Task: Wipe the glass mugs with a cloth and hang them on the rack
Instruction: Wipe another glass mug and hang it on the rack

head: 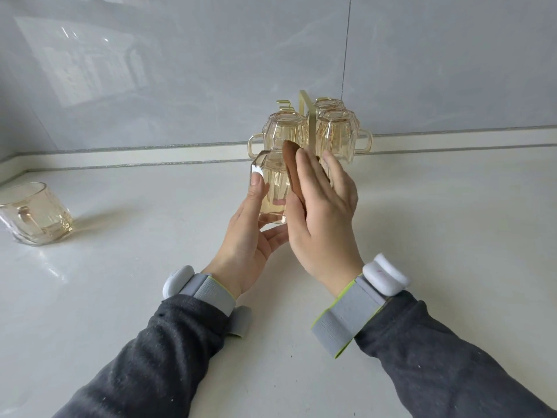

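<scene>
Three amber glass mugs point(284, 131) hung on the gold metal rack point(310, 122) already! The left hand point(250, 236) gripped a fourth mug point(271, 188) just before it; the right hand point(325, 218), flat-fingered, pressed a brown cloth point(291, 164) to it. A fifth mug point(36, 214) waited unwiped on the white worktop point(452, 236).

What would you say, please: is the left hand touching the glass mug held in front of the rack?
Touching. The head view shows the left hand gripping the glass mug, thumb up its side and fingers under it.

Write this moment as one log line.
left hand holds mug; right hand presses cloth on it; rack: three mugs; counter: one mug
</scene>
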